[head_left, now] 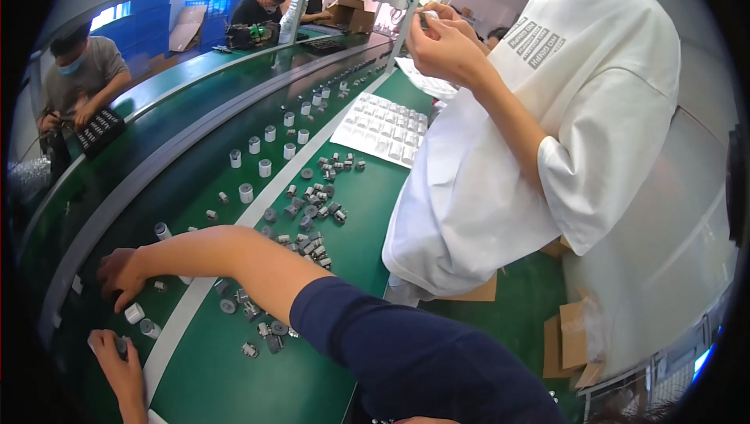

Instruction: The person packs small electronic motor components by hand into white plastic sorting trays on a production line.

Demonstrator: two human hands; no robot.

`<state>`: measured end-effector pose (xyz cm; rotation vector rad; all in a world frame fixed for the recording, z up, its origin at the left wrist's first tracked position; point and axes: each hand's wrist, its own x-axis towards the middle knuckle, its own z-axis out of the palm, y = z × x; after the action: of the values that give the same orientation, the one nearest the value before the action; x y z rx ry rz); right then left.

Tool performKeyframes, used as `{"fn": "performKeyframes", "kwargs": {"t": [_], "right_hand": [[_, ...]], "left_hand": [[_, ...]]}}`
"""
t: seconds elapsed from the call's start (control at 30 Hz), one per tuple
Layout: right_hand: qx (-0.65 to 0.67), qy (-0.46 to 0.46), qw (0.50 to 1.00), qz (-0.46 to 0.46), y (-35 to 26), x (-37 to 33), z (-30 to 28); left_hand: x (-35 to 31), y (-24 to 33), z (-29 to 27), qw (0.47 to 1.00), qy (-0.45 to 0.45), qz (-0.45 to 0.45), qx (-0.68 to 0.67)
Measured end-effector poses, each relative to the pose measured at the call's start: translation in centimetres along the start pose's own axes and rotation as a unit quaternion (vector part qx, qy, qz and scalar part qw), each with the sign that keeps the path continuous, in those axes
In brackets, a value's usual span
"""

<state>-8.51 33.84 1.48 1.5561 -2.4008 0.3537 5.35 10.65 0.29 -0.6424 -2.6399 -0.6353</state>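
Observation:
My left hand [117,369] is at the lower left, over the green conveyor belt. Its fingers close around a small dark grey cylindrical part [122,348]. My right arm, in a navy sleeve, stretches across the bench to the belt. At its end my right hand [123,277] has curled fingers, with something dark at the fingertips that I cannot make out. Between the hands lie a white cylinder with a grey end [134,313] and another white cylinder [150,328]. A third white cylinder [162,230] stands just beyond my right hand.
Loose grey and metal parts [308,209] lie in piles on the green bench, beside the belt's pale rail [273,187]. More white cylinders [265,168] line the belt. A white moulded tray [380,129] lies farther off. A co-worker in a white shirt [539,127] stands close right.

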Motion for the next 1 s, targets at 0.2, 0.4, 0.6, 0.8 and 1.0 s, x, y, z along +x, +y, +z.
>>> {"fn": "performKeyframes", "kwargs": {"t": [0.2, 0.4, 0.6, 0.8, 1.0], "right_hand": [[-0.035, -0.016, 0.999, -0.024, 3.5, -0.2, -0.2], [0.044, 0.122, 0.991, 0.044, 0.8, -0.9, 0.6], [0.028, 0.107, 0.994, 0.005, 0.0, -0.5, 0.6], [0.052, 0.161, 0.981, 0.093, 0.7, 0.7, 1.2], [0.035, 0.148, 0.987, -0.041, 3.0, -3.7, 0.6]], "left_hand": [[2.7, 4.2, 0.1, 0.990, 0.042, 0.134, 0.005], [1.0, 2.6, 0.1, 0.995, -0.006, 0.074, -0.061], [1.0, 1.2, 0.8, 0.998, -0.023, 0.034, -0.046], [1.1, 0.2, -1.1, 0.996, -0.052, 0.070, -0.031], [1.9, 1.6, -0.8, 0.973, -0.111, 0.177, -0.099]]}}
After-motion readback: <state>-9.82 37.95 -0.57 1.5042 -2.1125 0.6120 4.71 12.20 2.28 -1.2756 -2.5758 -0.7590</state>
